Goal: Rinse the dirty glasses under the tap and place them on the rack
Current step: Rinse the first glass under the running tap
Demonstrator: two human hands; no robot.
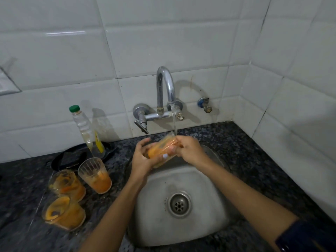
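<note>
Head camera view, looking down at a steel sink (181, 231) set in a dark speckled counter (254, 153), with white tiles behind. Both hands meet over the back of the basin, clamped on one glass (164, 149) smeared with orange residue. The glass lies tilted between them, its long axis running from lower left to upper right, mouth raised toward the tap (166, 88). A thin stream of water (174, 120) falls onto its upper end. The left hand (143, 157) wraps the lower, base end with its thumb across the front. The right hand (190, 149) grips the upper end near the rim, so it sits closer to the stream; whether its fingers reach inside cannot be told.

Three more dirty glasses wait on the counter to the left, well apart from the hands: one upright (95, 175) with orange liquid in its bottom, and two (67, 184) (63, 213) that look tipped over. Behind them stands a clear bottle with a green cap (85, 128), resting on a black pan (80, 155). No rack is in view, so the placing step probably lies somewhere outside the frame.
</note>
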